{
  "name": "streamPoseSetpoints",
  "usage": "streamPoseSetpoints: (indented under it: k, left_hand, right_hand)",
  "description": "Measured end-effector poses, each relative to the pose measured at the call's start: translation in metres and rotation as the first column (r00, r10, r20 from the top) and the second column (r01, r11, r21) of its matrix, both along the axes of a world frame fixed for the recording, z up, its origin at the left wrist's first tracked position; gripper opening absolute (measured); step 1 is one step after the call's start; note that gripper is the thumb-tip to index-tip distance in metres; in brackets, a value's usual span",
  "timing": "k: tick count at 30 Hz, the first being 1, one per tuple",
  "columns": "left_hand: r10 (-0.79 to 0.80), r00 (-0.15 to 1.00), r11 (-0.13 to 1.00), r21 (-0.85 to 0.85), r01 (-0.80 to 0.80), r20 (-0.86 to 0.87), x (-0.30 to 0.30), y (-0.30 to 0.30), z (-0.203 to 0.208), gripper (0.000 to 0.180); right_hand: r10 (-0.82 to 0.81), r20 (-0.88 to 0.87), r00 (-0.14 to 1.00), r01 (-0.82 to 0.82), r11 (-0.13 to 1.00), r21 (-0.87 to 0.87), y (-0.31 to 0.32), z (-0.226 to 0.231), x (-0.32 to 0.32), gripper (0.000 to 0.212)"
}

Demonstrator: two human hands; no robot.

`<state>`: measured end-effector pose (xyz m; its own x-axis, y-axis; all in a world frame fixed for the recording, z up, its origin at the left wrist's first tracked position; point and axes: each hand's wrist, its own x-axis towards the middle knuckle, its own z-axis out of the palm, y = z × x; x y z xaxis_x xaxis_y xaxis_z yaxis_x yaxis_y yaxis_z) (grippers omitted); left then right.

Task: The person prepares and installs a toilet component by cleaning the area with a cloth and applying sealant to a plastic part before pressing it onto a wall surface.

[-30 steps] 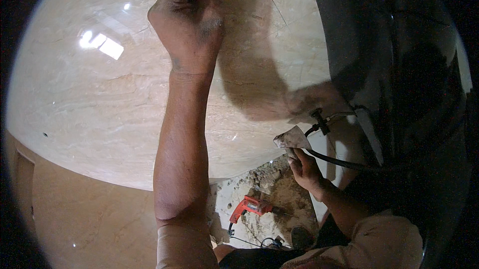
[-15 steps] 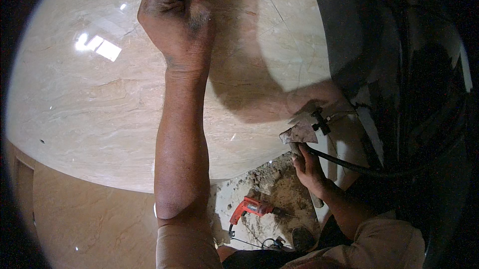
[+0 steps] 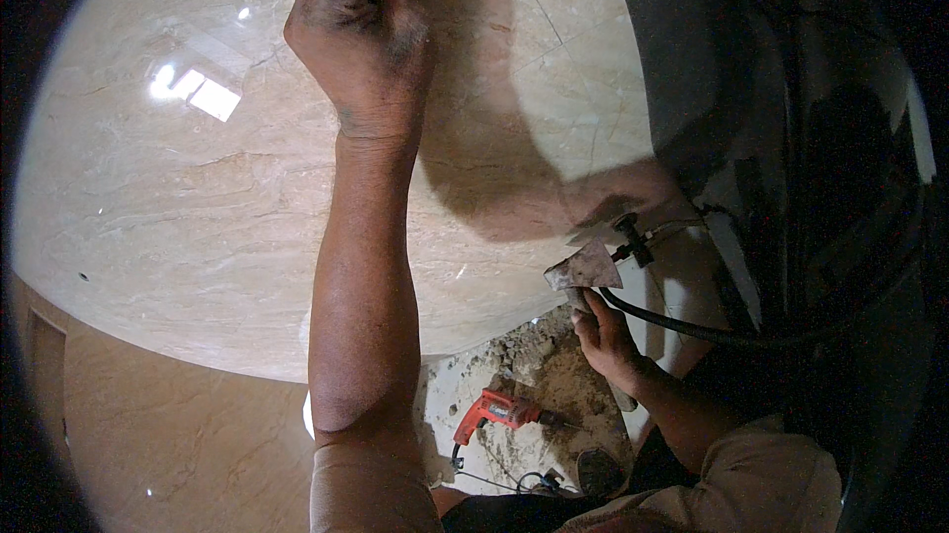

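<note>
My left hand [image 3: 361,14] reaches up over the glossy beige marbled tile wall [image 3: 227,236], with its fingers curled tightly together at the picture's upper edge. Whatever sits between those fingertips, if anything, is hidden. Lower on the right, my right hand [image 3: 608,343] grips a hatchet [image 3: 585,271] by its handle, close under the head. The head is wedge-shaped and dusty, and it is beside the dark angle valve [image 3: 633,240] on the tile. The handle's lower end shows below my palm.
A red corded drill [image 3: 504,409] lies on the floor amid rubble and dust [image 3: 544,350]. A black hose [image 3: 682,328] curves off to the right near my right hand. A dark shoe [image 3: 598,472] shows below. Brown tiling [image 3: 178,434] is at lower left.
My left hand has shifted slightly right and down, its fingers still curled. The hatchet and my right hand have moved a little to the left.
</note>
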<state>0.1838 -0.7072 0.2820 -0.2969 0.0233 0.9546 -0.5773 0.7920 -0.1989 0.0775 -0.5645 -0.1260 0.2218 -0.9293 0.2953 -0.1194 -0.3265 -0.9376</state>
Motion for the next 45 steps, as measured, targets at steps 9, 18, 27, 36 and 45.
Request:
streamPoseSetpoints:
  k: [9, 18, 27, 36, 45]
  left_hand:
    - [0.079, 0.996, 0.993, -0.093, -0.074, 0.044, 0.001, 0.003, -0.007, 0.015]
    - [0.206, 0.974, 0.947, -0.272, -0.173, 0.099, 0.009, -0.012, -0.012, 0.021]
    - [0.167, 0.985, 0.959, -0.236, -0.155, 0.033, 0.015, -0.016, -0.015, 0.028]
    - [0.227, 0.973, 0.951, -0.228, -0.210, 0.048, 0.014, -0.008, -0.015, 0.028]
    - [0.226, 0.971, 0.930, -0.314, -0.194, 0.071, 0.014, -0.011, -0.012, 0.025]
  right_hand:
    - [0.042, 0.141, 0.989, -0.041, 0.999, -0.009, 0.002, 0.046, 0.002, 0.039]
    - [-0.452, 0.253, 0.855, 0.510, 0.651, -0.562, -0.056, 0.233, -0.017, 0.049]
    - [-0.410, 0.375, 0.831, 0.540, 0.435, -0.721, -0.083, 0.298, -0.008, 0.035]
    - [-0.399, 0.425, 0.813, 0.560, 0.333, -0.759, -0.085, 0.291, -0.012, 0.034]
    - [-0.435, 0.409, 0.802, 0.549, 0.267, -0.792, -0.088, 0.291, -0.017, 0.037]
